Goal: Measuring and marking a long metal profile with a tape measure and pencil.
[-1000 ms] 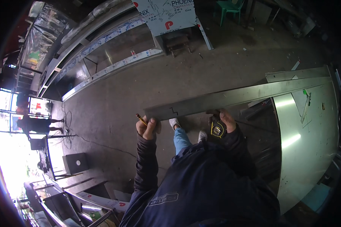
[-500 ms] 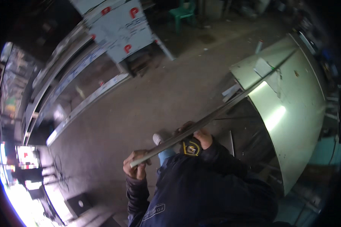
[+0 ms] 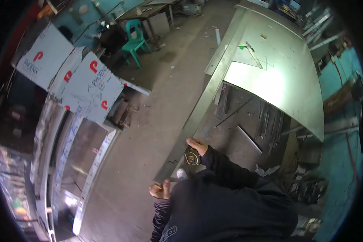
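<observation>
A long grey metal strip (image 3: 197, 115) slants from my body up to the far right, its far part lying along a pale sheet-topped table. At the near end my left hand (image 3: 160, 190) grips it, thumb up; a small orange-yellow thing shows at those fingers, too little to name. My right hand (image 3: 198, 147) is closed on the strip's right edge farther along, thumb on the upper face. A black and yellow tape measure (image 3: 192, 157) sits against that hand, below its fingers, which are mostly hidden. A short dark jagged mark shows on the strip between my hands.
The sheet-topped table (image 3: 294, 84) stands at the right, with a small bracket-like piece (image 3: 254, 55) on it. Metal bars (image 3: 249, 138) lie on the floor beneath. Film-covered metal cabinets (image 3: 88, 82) stand left, a green chair (image 3: 135, 43) behind them. My shoe (image 3: 181, 174) shows below the strip.
The strip has been turned so its broad face shows, and it now points more steeply away from me. Both hands still hold it. The view has swung, showing more of the table and back wall.
</observation>
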The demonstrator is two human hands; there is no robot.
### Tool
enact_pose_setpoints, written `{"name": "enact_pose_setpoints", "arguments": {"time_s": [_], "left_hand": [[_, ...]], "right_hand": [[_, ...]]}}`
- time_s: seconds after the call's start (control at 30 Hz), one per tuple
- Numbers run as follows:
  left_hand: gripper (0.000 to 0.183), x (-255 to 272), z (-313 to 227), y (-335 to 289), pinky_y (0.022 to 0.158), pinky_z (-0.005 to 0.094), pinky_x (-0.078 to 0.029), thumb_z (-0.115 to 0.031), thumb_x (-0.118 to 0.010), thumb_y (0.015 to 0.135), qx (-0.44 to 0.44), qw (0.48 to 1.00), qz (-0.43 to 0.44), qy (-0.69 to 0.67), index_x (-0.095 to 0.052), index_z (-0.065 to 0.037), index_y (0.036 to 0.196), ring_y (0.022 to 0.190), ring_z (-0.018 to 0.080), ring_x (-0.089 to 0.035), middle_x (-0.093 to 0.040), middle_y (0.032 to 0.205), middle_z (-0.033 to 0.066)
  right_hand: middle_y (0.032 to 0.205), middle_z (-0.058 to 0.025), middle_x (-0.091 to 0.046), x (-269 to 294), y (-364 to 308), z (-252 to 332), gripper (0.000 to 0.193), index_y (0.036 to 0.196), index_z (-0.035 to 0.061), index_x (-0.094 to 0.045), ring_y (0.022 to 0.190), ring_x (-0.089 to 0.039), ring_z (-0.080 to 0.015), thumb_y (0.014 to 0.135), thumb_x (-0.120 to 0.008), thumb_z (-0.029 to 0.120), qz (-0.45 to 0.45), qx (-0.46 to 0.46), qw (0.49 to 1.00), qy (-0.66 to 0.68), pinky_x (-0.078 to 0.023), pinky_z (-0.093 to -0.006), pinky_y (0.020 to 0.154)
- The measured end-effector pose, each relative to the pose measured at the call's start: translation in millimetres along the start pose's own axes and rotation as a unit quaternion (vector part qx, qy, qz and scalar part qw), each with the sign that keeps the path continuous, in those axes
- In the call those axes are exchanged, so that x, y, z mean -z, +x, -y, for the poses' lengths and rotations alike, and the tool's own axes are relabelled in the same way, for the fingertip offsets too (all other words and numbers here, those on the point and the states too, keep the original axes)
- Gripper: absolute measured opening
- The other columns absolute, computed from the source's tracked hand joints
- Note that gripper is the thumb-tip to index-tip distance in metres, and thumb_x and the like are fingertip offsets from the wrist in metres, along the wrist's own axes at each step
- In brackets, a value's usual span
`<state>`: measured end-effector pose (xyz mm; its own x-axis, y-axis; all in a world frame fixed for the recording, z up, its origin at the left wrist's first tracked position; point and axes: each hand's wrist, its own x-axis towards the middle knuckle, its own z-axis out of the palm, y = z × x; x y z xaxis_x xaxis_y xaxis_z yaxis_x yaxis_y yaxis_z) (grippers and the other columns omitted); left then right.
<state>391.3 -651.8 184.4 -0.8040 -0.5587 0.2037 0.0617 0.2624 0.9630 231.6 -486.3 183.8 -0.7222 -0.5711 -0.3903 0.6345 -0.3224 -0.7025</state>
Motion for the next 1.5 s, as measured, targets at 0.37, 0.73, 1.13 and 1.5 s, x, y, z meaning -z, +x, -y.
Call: {"name": "enact_pose_setpoints", "arguments": {"time_s": [0.37, 0.73, 1.13, 1.5], "left_hand": [[0.018, 17.8, 12.4, 26.0, 0.059, 0.0260, -0.044, -0.009, -0.048, 0.084, 0.202, 0.870, 0.414, -0.179, -0.048, 0.006, 0.095, 0.064, 0.0191, -0.058, -0.058, 0.073, 0.0122], [0.022, 20.0, 28.7, 28.1, 0.037, 0.0227, -0.031, -0.024, -0.049, 0.085, 0.124, 0.853, 0.483, -0.155, -0.049, -0.003, 0.081, 0.040, 0.0093, -0.040, -0.047, 0.054, 0.0026], [0.033, 21.9, 100.0, 35.0, 0.038, 0.0187, -0.025, -0.031, -0.052, 0.084, 0.294, 0.807, 0.494, -0.136, -0.053, -0.002, 0.098, 0.043, 0.0029, -0.034, -0.042, 0.056, -0.0065], [0.028, -5.7, 155.8, 11.7, 0.050, 0.0212, -0.032, -0.030, -0.052, 0.084, 0.213, 0.789, 0.574, -0.055, -0.059, -0.004, 0.094, 0.056, 0.0056, -0.038, -0.046, 0.064, -0.0044]], "right_hand": [[0.093, -0.0115, -0.057, -13.9, -21.2, -91.9, 0.044, 0.104, -0.0039, -0.051, 0.081, -0.058, -0.0161, 0.083, -0.052, 0.034, -0.119, 0.019, 0.993, 0.013, -0.048, -0.0255, 0.067], [0.093, -0.0117, -0.058, -24.0, -47.5, -116.1, 0.041, 0.104, -0.0029, -0.050, 0.080, -0.059, -0.0168, 0.086, -0.047, 0.034, -0.142, 0.077, 0.972, 0.173, -0.049, -0.0285, 0.069], [0.089, -0.0068, -0.057, -9.3, -23.3, -166.0, 0.042, 0.106, 0.0010, -0.051, 0.078, -0.056, -0.0157, 0.081, -0.056, 0.035, -0.250, 0.113, 0.959, 0.067, -0.047, -0.0294, 0.066], [0.060, -0.0016, -0.047, 32.4, -27.0, -196.7, 0.044, 0.075, -0.0019, -0.057, 0.059, -0.044, -0.0096, 0.077, -0.058, 0.042, -0.379, 0.090, 0.903, -0.180, -0.035, -0.0261, 0.051]]}}
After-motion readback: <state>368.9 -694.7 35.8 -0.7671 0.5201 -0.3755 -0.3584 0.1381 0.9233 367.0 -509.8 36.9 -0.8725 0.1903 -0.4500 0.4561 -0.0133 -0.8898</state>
